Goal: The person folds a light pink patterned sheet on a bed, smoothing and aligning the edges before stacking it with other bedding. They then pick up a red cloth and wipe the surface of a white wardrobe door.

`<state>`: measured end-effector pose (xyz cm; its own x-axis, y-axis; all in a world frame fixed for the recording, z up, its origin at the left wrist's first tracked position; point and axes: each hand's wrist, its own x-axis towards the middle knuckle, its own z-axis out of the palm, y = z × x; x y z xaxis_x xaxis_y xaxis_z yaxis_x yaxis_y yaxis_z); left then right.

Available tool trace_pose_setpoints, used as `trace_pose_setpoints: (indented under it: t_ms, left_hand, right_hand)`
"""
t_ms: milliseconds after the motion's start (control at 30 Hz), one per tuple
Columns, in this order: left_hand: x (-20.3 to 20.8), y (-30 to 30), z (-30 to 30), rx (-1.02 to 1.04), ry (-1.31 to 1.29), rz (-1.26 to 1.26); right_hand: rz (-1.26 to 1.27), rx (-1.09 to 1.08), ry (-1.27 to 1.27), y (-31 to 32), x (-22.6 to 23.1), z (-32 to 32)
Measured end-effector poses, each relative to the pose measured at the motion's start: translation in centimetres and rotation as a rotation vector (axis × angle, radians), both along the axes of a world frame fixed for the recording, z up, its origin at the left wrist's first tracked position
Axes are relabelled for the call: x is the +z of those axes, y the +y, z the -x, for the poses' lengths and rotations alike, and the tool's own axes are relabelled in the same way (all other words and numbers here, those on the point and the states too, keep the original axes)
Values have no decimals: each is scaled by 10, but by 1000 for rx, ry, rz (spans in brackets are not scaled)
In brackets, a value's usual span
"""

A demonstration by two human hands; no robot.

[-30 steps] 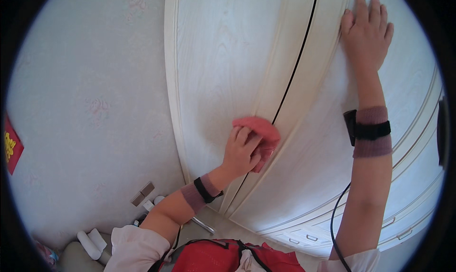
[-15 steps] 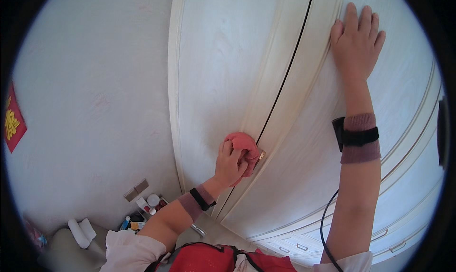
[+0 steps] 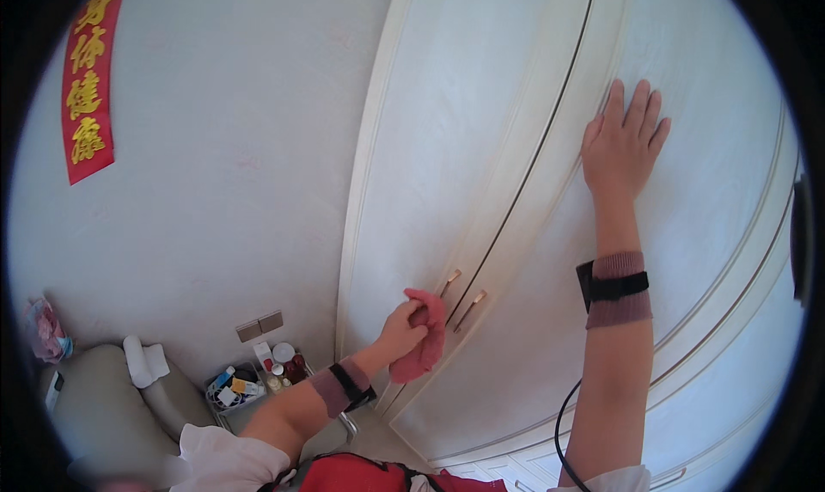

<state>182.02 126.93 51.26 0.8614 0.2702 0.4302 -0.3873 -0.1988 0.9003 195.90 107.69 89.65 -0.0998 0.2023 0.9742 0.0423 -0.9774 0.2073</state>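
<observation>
A pink cloth (image 3: 424,354) is gripped in my left hand (image 3: 397,330), fingers closed around its upper part while the rest hangs down. It is in front of the lower part of the left wardrobe door (image 3: 438,157), just left of two slim metal handles (image 3: 470,311). Whether the cloth touches the door I cannot tell. My right hand (image 3: 620,152) lies flat with fingers spread, higher up on the right wardrobe door (image 3: 550,346). Nothing is in it. Both doors are pale, and a dark narrow gap runs between them.
At the lower left are a grey padded seat (image 3: 103,406) with a white cloth roll (image 3: 146,362) on it, and a tray of small items (image 3: 236,391). A wall switch plate (image 3: 259,325) and a red banner (image 3: 88,88) are on the wall. A black cable (image 3: 560,440) runs by my right arm.
My left hand has drawn the cloth off the handles, leftward and down, uncovering both. My right hand remains flat on the door. The view has shifted, showing more wall and banner.
</observation>
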Motion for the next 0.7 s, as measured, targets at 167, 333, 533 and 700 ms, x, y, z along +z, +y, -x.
trace_pose_setpoints:
  t_ms: [167, 333, 533, 700]
  left_hand:
    - [28, 19, 32, -283, 68, 948]
    - [118, 52, 46, -598, -293, 546]
    - [146, 57, 62, -846, -318, 1000]
    - [157, 84, 78, -681, -289, 820]
  right_hand:
    - [17, 92, 28, 12, -2, 10]
    - [51, 545, 155, 23, -66, 12]
    - [-233, 1414, 959, 86, -171, 66]
    - [-1145, 1970, 1780, 129, -202, 104]
